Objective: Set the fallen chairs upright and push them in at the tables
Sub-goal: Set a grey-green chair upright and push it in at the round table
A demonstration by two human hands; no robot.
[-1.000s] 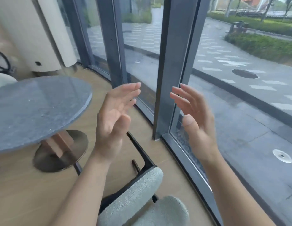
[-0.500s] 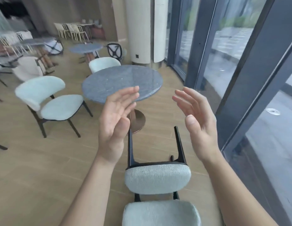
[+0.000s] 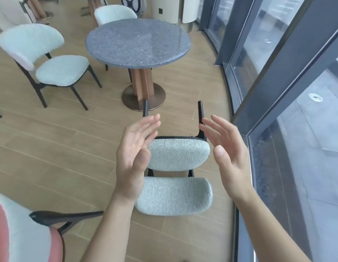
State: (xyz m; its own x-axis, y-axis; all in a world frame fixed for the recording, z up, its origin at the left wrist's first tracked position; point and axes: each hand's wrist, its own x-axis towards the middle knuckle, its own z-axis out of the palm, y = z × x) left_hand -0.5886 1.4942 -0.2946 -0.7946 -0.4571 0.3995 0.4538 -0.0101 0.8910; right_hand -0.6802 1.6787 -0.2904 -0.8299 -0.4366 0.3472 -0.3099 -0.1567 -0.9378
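- Our left hand (image 3: 133,159) and right hand (image 3: 227,154) hover over the fallen chair (image 3: 178,156), palms facing each other, fingers straight, gripping nothing.
- The chair seems to lie on its back on the floor (image 3: 51,148), just beside the window wall (image 3: 268,76), its black legs (image 3: 200,114) pointing toward the round table (image 3: 138,40).
- We judge the lift comes next: take the backrest (image 3: 174,195), which lies nearest us, at both ends and swing it up evenly.
- Keep the legs off the window wall and the table's base (image 3: 157,100), then slide it straight in.
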